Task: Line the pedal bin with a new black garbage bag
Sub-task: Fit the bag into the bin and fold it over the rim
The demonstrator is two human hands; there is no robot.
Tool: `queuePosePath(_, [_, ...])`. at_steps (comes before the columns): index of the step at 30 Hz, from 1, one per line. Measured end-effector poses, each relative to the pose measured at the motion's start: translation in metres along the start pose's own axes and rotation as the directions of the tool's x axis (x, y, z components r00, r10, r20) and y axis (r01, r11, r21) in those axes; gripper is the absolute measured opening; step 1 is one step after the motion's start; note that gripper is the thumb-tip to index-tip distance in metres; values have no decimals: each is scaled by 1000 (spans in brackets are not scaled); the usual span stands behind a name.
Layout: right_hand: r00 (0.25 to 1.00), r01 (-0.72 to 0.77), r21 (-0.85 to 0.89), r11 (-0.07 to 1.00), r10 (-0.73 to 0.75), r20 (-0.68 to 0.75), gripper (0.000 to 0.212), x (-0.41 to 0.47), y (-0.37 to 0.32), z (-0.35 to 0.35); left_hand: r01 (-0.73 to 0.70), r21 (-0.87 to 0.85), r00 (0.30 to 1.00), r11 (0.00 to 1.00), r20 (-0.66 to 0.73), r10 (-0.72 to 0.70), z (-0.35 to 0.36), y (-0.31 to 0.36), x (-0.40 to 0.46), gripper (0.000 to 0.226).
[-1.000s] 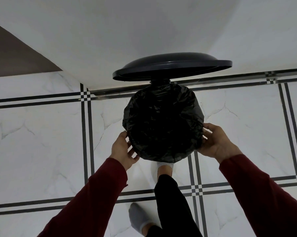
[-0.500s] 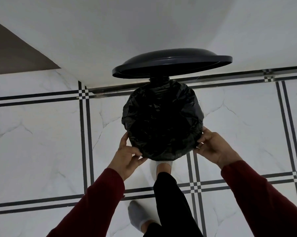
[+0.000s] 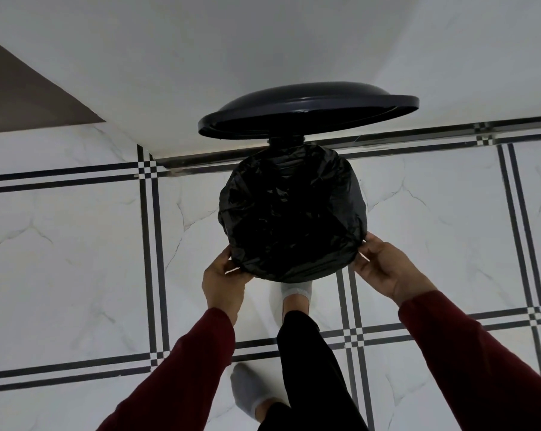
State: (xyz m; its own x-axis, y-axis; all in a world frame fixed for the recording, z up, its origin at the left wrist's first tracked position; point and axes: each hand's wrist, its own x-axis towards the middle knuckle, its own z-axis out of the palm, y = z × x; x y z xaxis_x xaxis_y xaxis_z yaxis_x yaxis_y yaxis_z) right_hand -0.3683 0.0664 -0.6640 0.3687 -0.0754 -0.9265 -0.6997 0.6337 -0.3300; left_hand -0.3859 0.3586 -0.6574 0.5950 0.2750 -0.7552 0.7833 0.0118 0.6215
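Note:
I look straight down on the pedal bin, whose dark lid (image 3: 306, 112) stands raised at the back. A crinkled black garbage bag (image 3: 291, 213) covers the bin's round mouth and folds over its rim, hiding the bin body. My left hand (image 3: 222, 281) pinches the bag's folded edge at the lower left of the rim. At the lower right of the rim, my right hand (image 3: 384, 269) grips the bag's edge. A socked foot (image 3: 295, 293) reaches under the bin's front, where the pedal is hidden.
The bin stands on a white marble-look tiled floor (image 3: 76, 244) with black stripe borders, close against a white wall (image 3: 200, 57). My other socked foot (image 3: 247, 393) rests on the floor behind. A dark brown surface (image 3: 20, 94) shows at the upper left.
Both hands have slid down along the rim toward its near side and closed on the bag's edge. The bag sits lower and smoother around the rim.

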Motion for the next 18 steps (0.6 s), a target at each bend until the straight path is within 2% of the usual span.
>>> queuePosePath(2, [995,-47,-38,998,43,-88,43,2,-5,2,89,-85,994,992,-55,-94,1,-1,3,44])
queuePosePath(5, [987,-67,-27,997,63,-148,26,5,-12,6,224,-225,971,948,-37,-238,1,1,8,26])
queuePosePath(8, [986,-79,-54,995,70,-153,13,3,-18,9,302,-262,950,917,5,-311,-4,1,14,24])
queuePosePath(11, [986,-90,-59,994,81,-145,13,1,-20,11,387,-383,922,839,160,-352,-7,2,15,28])
queuePosePath(15, [991,-81,-44,996,75,-114,11,1,-19,16,478,-596,877,645,288,-384,-11,8,18,14])
queuePosePath(16, [992,-74,-31,997,71,-103,15,1,-18,17,473,-611,880,635,297,-370,-11,10,18,13])
queuePosePath(18, [993,-51,-8,999,50,-106,21,1,-16,20,434,-597,901,674,284,-328,-11,13,20,20])
